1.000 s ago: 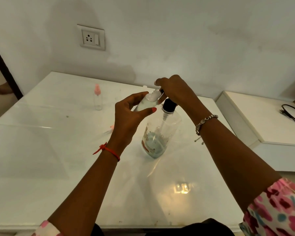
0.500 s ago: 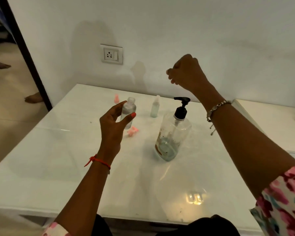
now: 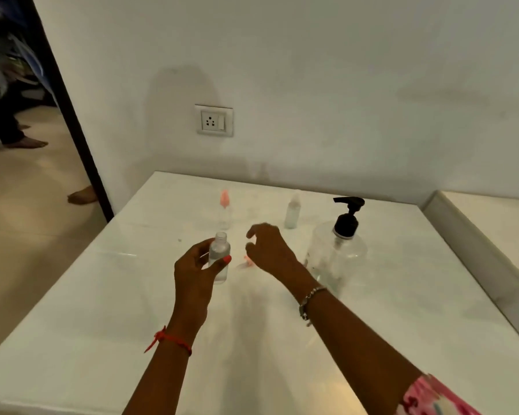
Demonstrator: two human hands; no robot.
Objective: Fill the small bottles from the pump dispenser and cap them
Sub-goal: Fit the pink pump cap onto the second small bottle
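Note:
My left hand [image 3: 197,272] grips a small clear uncapped bottle [image 3: 220,256] upright above the white table [image 3: 102,324]. My right hand [image 3: 268,248] hovers just right of it, fingers loosely curved and holding nothing, over a loose pink cap [image 3: 247,261] lying on the table. The clear pump dispenser [image 3: 340,253] with a black pump head stands to the right. A small bottle with a pink cap [image 3: 224,212] and a second small bottle [image 3: 292,214] stand farther back.
A wall with a socket [image 3: 214,120] rises behind the table. A white ledge [image 3: 474,244] borders the right side. At left, a doorway shows a person's bare feet [image 3: 83,195] on the floor.
My right hand left the pump head, rose, then came down toward the pink cap. My left hand pulled the small bottle away from the nozzle and lowered it to the left.

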